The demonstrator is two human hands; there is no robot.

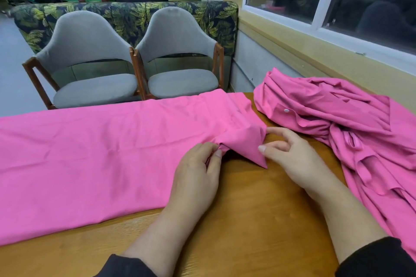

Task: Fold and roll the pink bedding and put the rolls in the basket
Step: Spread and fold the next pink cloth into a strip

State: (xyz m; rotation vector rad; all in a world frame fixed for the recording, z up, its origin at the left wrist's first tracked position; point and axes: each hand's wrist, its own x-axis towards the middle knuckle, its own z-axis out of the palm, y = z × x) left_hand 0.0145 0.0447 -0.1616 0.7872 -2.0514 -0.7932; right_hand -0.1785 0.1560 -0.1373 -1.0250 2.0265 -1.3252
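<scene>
Two hands work the flat pink sheet [90,153] on the worktop [247,220]: left hand [198,175] pinches its raised corner, right hand [290,155] loose beside. That light pinch may slip, skewing the roll.

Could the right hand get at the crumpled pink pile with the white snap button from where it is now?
Probably yes. The right hand lies on the table beside the crumpled pile, with only bare wood between them. Its fingers touch the flat sheet's lifted corner, apparently without gripping.
</scene>
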